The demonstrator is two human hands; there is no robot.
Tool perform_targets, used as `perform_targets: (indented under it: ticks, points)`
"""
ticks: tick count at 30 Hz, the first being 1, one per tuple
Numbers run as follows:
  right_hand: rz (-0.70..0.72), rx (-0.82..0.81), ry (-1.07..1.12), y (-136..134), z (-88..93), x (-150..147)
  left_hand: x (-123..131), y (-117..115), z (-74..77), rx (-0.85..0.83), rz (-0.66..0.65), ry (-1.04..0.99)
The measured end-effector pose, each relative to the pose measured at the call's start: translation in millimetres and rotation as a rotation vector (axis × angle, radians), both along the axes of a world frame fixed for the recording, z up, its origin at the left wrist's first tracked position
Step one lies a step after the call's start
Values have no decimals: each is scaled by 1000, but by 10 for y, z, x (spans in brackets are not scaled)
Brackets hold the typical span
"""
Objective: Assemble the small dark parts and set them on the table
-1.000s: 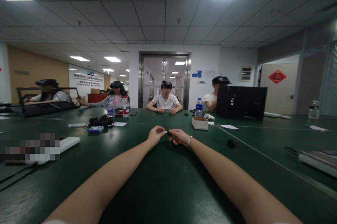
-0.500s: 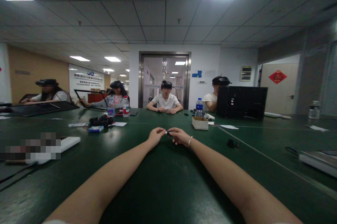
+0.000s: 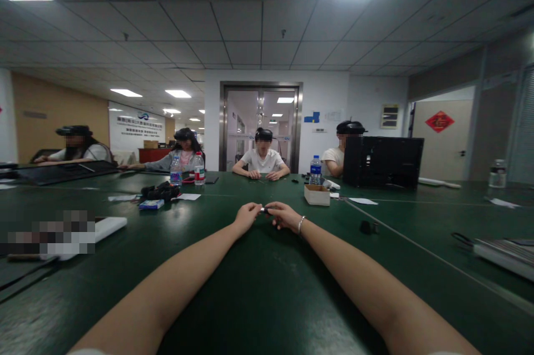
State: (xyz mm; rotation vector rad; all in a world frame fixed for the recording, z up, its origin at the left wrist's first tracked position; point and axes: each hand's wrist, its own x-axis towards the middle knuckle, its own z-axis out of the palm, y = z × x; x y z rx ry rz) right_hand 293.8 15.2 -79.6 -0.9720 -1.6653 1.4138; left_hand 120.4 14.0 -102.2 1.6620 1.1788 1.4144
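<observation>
Both hands meet over the middle of the green table (image 3: pixel 267 288), with a small black-and-silver piece (image 3: pixel 264 210) between them. The fingertips of my left hand (image 3: pixel 247 218) are pinched at its silver end. At the dark end, my right hand (image 3: pixel 286 216) grips with thumb and forefinger, its other fingers curled. A bracelet circles my right wrist. The piece is too small, and too covered by fingers, to tell its kind.
An open box (image 3: pixel 316 195) stands beyond my right hand, near a blue-labelled bottle (image 3: pixel 316 170). A large black casing (image 3: pixel 384 163) is upright at the right. Black gear (image 3: pixel 161 192) and a blue packet (image 3: pixel 151 205) lie to the left. Several people sit across the table.
My hands stay almost in place around the small piece. At the back left, a person's raised dark frame has been lowered to the table.
</observation>
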Motion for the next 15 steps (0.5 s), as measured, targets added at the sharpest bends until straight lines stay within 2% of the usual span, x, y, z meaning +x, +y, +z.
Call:
perform_targets:
  ticks: [4, 9, 12, 15]
  points:
    - [18, -59, 100, -110, 18, -152, 71, -51, 54, 54, -32, -79]
    - [86, -87, 168, -262, -11, -430, 185, -94, 72, 187, 63, -146]
    - [107, -81, 133, -299, -35, -500, 149, -59, 85, 117, 56, -103]
    - [163, -74, 59, -275, -38, -483, -94, 38, 140, -10, 82, 37]
